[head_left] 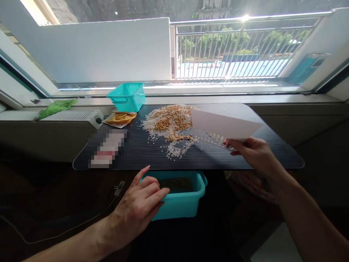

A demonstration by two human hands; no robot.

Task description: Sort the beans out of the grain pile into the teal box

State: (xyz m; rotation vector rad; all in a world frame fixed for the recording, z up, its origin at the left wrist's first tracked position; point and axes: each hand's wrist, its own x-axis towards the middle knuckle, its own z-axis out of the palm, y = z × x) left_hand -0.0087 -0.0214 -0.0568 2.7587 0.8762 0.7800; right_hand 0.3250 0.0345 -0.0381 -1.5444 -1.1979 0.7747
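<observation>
My right hand (255, 153) pinches the near edge of a white slotted plastic scraper (218, 127), whose far edge rests against a mixed pile of yellow beans and white rice (170, 125) on the dark ribbed table top (259, 145). My left hand (139, 207) grips the rim of a teal plastic tub (185, 202), held just below the table's front edge. The tub holds small dark green grains. Some rice lies scattered apart from the pile towards the front.
A second, empty teal tub (127, 95) stands at the table's back left by the window sill. Beside it lies an orange cloth (120, 118) on paper. A green cloth (56, 107) lies on the radiator, and a blurred-out flat object (107, 149) rests on the table's left.
</observation>
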